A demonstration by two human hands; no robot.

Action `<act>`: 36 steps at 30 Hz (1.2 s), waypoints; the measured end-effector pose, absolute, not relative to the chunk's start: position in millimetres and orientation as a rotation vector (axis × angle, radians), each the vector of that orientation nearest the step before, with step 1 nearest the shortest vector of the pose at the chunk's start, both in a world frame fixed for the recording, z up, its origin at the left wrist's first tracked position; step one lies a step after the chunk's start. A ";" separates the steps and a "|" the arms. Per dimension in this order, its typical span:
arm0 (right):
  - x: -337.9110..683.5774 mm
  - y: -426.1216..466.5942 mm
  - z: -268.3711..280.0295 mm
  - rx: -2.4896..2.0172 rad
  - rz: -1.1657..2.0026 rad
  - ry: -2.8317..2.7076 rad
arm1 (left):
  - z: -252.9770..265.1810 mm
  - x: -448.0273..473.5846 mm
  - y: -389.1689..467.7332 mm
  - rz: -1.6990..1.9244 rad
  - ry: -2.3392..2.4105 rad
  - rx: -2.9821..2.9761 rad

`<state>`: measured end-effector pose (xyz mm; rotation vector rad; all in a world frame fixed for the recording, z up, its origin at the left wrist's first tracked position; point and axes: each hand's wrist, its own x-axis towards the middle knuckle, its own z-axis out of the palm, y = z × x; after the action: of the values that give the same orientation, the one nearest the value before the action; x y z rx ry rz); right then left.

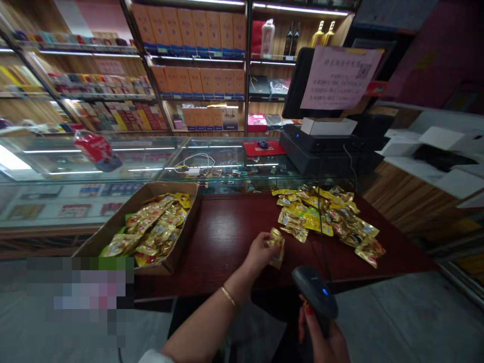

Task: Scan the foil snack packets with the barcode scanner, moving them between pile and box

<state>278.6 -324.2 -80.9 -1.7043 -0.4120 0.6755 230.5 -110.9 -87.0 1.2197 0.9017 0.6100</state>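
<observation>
My left hand pinches a gold foil snack packet just above the front part of the dark red table. In my right hand is a black barcode scanner with a blue light on top, its grip wrapped by my fingers. Its head lies close to the packet, slightly right and nearer to me. Right of the packet spreads a loose pile of gold and yellow snack packets. On the left a cardboard box holds many similar packets.
The dark red table borders a glass display counter. On the counter stand a red bottle, a white charging cable, a mouse and a monitor with a paper sign. The scanner's cord crosses the pile. Stocked shelves line the back.
</observation>
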 end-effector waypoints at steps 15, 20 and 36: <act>230.8 -276.7 -65.1 -1.705 0.983 -0.831 | -97.2 109.3 -68.0 0.952 0.970 0.857; 235.5 -273.1 -70.0 -1.738 0.991 -0.869 | -97.8 110.2 -67.6 0.902 0.857 0.863; 247.0 -279.2 -84.6 -1.748 0.966 -0.788 | 57.3 -15.8 -46.2 1.301 1.937 1.892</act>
<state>247.0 -279.2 -84.6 -1.7475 -0.7884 0.9660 -15.8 -46.2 57.3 1.8924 1.9369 1.3007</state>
